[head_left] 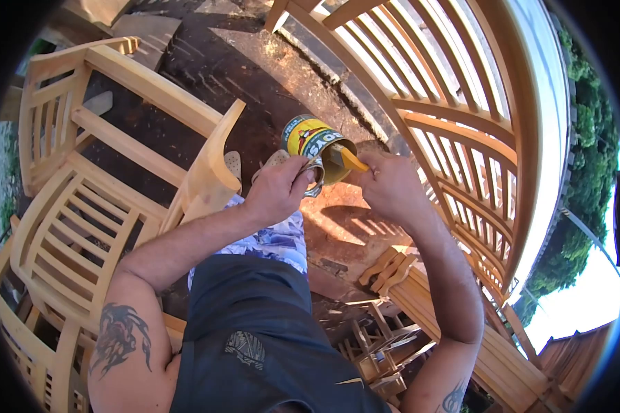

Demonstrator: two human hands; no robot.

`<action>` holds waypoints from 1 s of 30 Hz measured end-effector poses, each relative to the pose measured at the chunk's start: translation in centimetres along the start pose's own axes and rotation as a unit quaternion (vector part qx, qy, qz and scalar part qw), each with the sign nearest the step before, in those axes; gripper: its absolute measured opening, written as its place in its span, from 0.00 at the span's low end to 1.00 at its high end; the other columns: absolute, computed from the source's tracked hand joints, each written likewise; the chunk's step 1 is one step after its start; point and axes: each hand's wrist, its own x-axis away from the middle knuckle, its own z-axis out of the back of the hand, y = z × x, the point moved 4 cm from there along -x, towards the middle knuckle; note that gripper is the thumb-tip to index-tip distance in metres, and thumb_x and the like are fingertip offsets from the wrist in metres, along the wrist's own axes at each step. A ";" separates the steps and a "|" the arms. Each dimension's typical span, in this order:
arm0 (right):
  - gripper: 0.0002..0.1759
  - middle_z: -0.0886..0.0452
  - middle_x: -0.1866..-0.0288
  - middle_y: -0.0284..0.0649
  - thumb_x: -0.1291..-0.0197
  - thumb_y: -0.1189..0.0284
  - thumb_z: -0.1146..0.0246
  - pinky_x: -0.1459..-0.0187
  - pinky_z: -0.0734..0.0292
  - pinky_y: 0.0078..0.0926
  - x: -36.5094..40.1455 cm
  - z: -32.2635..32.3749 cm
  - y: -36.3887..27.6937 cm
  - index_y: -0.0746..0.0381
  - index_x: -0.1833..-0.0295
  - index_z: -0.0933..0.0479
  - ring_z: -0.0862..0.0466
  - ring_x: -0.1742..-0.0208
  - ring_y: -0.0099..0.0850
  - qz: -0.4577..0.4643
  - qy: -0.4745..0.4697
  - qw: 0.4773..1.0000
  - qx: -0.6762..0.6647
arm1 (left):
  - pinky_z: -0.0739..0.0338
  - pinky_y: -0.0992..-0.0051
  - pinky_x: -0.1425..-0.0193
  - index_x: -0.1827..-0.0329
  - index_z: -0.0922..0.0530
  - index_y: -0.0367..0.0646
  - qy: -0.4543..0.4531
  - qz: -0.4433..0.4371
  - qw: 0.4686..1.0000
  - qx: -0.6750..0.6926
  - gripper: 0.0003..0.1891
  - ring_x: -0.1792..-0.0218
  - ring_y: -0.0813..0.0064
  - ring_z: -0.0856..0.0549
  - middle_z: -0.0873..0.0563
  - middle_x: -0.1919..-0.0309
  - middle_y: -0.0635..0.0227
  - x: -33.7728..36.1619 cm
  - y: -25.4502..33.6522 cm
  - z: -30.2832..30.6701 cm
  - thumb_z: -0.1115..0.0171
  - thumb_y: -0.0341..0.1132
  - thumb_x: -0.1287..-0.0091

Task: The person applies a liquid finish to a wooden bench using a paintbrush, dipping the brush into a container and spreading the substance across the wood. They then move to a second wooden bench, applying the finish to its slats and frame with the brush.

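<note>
My left hand (280, 191) is closed around a small metal can (315, 177), of which the rim and side show. Just beyond it is a larger yellow, green and blue tin (310, 137), tilted with its open mouth toward my right hand. My right hand (390, 184) grips a yellow handle (353, 160), which reaches into the mouth of the larger tin. The handle's far end is partly hidden inside the tin. Whether the two containers touch cannot be made out.
Wooden slatted chairs (76, 241) stand at the left, one armrest (217, 158) close to my left forearm. A large slatted wooden piece (461, 124) rises at the right. Stacked wooden parts (455, 323) and small wooden frames (375, 347) lie at the lower right.
</note>
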 end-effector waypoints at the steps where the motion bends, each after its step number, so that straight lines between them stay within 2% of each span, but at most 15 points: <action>1: 0.16 0.16 0.56 0.55 0.43 0.75 0.39 0.52 0.18 0.46 0.5 0.3 -0.3 0.65 0.49 0.18 0.14 0.56 0.52 0.027 0.066 0.997 0.012 | 0.23 0.54 0.64 0.53 0.21 0.39 -0.002 -0.006 1.000 -0.003 0.08 0.68 0.46 0.15 0.15 0.71 0.50 0.0 0.2 0.2 0.39 0.34 0.28; 4: 0.11 0.19 0.54 0.52 0.39 0.73 0.40 0.55 0.16 0.40 0.8 -1.1 -2.6 0.68 0.54 0.20 0.16 0.51 0.46 0.114 0.094 0.975 0.164 | 0.21 0.60 0.64 0.49 0.22 0.36 -0.034 -0.009 0.999 -0.022 0.09 0.67 0.50 0.12 0.14 0.69 0.50 -0.1 0.2 0.4 0.39 0.32 0.27; 7: 0.10 0.22 0.53 0.50 0.39 0.73 0.40 0.57 0.15 0.35 0.1 -3.6 -3.8 0.66 0.56 0.19 0.18 0.49 0.43 0.115 0.034 0.961 0.249 | 0.20 0.63 0.65 0.47 0.23 0.35 -0.045 -0.024 0.998 -0.048 0.10 0.66 0.53 0.10 0.12 0.69 0.51 0.0 0.5 0.4 0.39 0.31 0.26; 8: 0.11 0.20 0.57 0.49 0.38 0.71 0.39 0.57 0.15 0.34 0.0 -4.3 -3.6 0.67 0.56 0.18 0.15 0.53 0.41 0.113 0.025 0.955 0.274 | 0.20 0.63 0.65 0.47 0.23 0.36 -0.042 -0.033 0.997 -0.058 0.10 0.67 0.53 0.10 0.12 0.69 0.52 0.0 0.7 0.5 0.39 0.31 0.26; 11: 0.14 0.15 0.61 0.46 0.38 0.69 0.39 0.57 0.15 0.32 0.3 -3.3 -3.1 0.67 0.54 0.15 0.13 0.60 0.36 0.061 -0.028 0.982 0.179 | 0.23 0.50 0.64 0.53 0.22 0.40 -0.027 -0.002 1.000 -0.016 0.08 0.67 0.44 0.15 0.15 0.70 0.49 0.4 1.1 0.4 0.40 0.35 0.27; 14: 0.17 0.12 0.66 0.41 0.38 0.69 0.41 0.61 0.17 0.28 1.0 -1.5 0.6 0.64 0.51 0.13 0.14 0.70 0.28 -0.045 0.023 0.997 -0.054 | 0.22 0.53 0.63 0.51 0.22 0.39 -0.026 -0.017 0.999 -0.027 0.08 0.65 0.46 0.13 0.15 0.71 0.50 0.8 1.7 0.2 0.41 0.34 0.27; 15: 0.17 0.11 0.66 0.40 0.39 0.69 0.42 0.63 0.18 0.27 2.0 -0.6 1.5 0.62 0.50 0.13 0.15 0.71 0.26 -0.100 0.014 0.985 -0.139 | 0.20 0.59 0.63 0.50 0.22 0.37 -0.027 -0.019 0.999 -0.019 0.09 0.66 0.53 0.12 0.13 0.69 0.53 0.8 2.0 0.5 0.41 0.33 0.26; 17: 0.18 0.10 0.67 0.38 0.39 0.70 0.43 0.67 0.20 0.24 5.3 1.3 2.8 0.60 0.48 0.12 0.18 0.73 0.21 -0.207 0.001 0.929 -0.308 | 0.17 0.70 0.63 0.48 0.22 0.34 -0.032 -0.025 0.999 -0.001 0.09 0.66 0.67 0.08 0.09 0.65 0.57 0.8 2.5 1.0 0.42 0.31 0.24; 18: 0.19 0.11 0.65 0.37 0.38 0.72 0.44 0.71 0.23 0.22 6.6 0.6 4.5 0.63 0.45 0.14 0.22 0.74 0.18 -0.220 0.024 0.894 -0.389 | 0.16 0.71 0.63 0.48 0.21 0.33 -0.053 -0.009 0.999 0.005 0.09 0.64 0.73 0.08 0.08 0.63 0.59 0.6 2.9 1.4 0.43 0.31 0.24; 21: 0.20 0.10 0.61 0.38 0.37 0.74 0.44 0.73 0.25 0.22 9.9 -1.6 7.4 0.67 0.43 0.16 0.22 0.74 0.18 -0.191 0.087 0.802 -0.559 | 0.16 0.72 0.64 0.48 0.21 0.34 -0.036 -0.017 0.998 0.055 0.10 0.64 0.74 0.08 0.08 0.63 0.60 0.6 3.5 1.7 0.43 0.31 0.23; 22: 0.21 0.11 0.58 0.41 0.37 0.74 0.45 0.72 0.25 0.22 10.8 -2.3 7.8 0.69 0.41 0.19 0.23 0.74 0.19 -0.192 0.098 0.784 -0.582 | 0.15 0.73 0.62 0.47 0.21 0.34 -0.043 0.006 0.996 0.075 0.10 0.63 0.77 0.10 0.09 0.63 0.63 0.7 3.7 1.7 0.44 0.32 0.22; 25: 0.21 0.11 0.58 0.42 0.38 0.74 0.45 0.69 0.24 0.20 12.4 -5.4 8.7 0.68 0.41 0.18 0.22 0.73 0.20 -0.185 0.133 0.712 -0.664 | 0.15 0.75 0.59 0.47 0.21 0.34 -0.049 0.003 0.995 0.087 0.11 0.63 0.79 0.11 0.09 0.63 0.64 0.7 4.9 1.7 0.45 0.32 0.22; 26: 0.22 0.11 0.57 0.44 0.39 0.74 0.45 0.67 0.25 0.20 12.6 -6.7 9.2 0.69 0.41 0.19 0.21 0.71 0.21 -0.155 0.134 0.698 -0.686 | 0.16 0.75 0.57 0.46 0.21 0.33 -0.056 0.008 0.995 0.083 0.11 0.63 0.80 0.13 0.10 0.63 0.65 0.6 5.4 1.6 0.44 0.32 0.22; 29: 0.22 0.12 0.57 0.45 0.39 0.74 0.45 0.68 0.26 0.21 13.7 -9.6 10.3 0.70 0.41 0.20 0.21 0.71 0.23 -0.125 0.145 0.612 -0.767 | 0.15 0.72 0.57 0.51 0.20 0.35 -0.038 0.034 0.993 0.103 0.08 0.63 0.74 0.08 0.09 0.65 0.62 0.8 5.2 0.5 0.41 0.32 0.24; 30: 0.23 0.13 0.56 0.46 0.39 0.72 0.44 0.67 0.27 0.23 14.2 -10.3 10.8 0.70 0.40 0.22 0.21 0.70 0.26 -0.126 0.152 0.588 -0.785 | 0.15 0.73 0.56 0.51 0.20 0.35 -0.038 0.014 0.997 0.062 0.08 0.62 0.74 0.09 0.09 0.65 0.62 0.7 5.6 0.2 0.41 0.32 0.24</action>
